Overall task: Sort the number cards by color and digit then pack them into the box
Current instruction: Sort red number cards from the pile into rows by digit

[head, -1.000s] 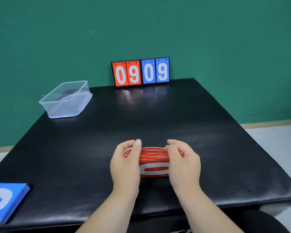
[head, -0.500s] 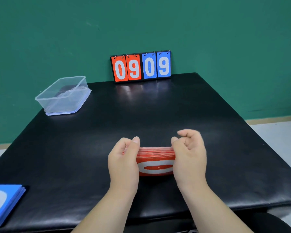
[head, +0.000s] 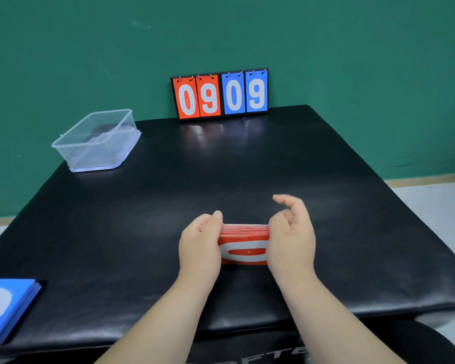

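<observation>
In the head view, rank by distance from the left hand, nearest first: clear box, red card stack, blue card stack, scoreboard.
1. red card stack, in the left hand.
2. blue card stack, near-left corner.
3. clear box, far left; scoreboard, back edge: too close to call.

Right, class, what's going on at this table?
A person holds a stack of red number cards between both hands at the black table. The left hand grips its left end; the right hand is at its right end, fingers raised and blurred. A blue number card stack lies at the near left corner. The clear plastic box at the far left shows no cards, so packing has not begun. A flip scoreboard reading 0909 stands at the back.
</observation>
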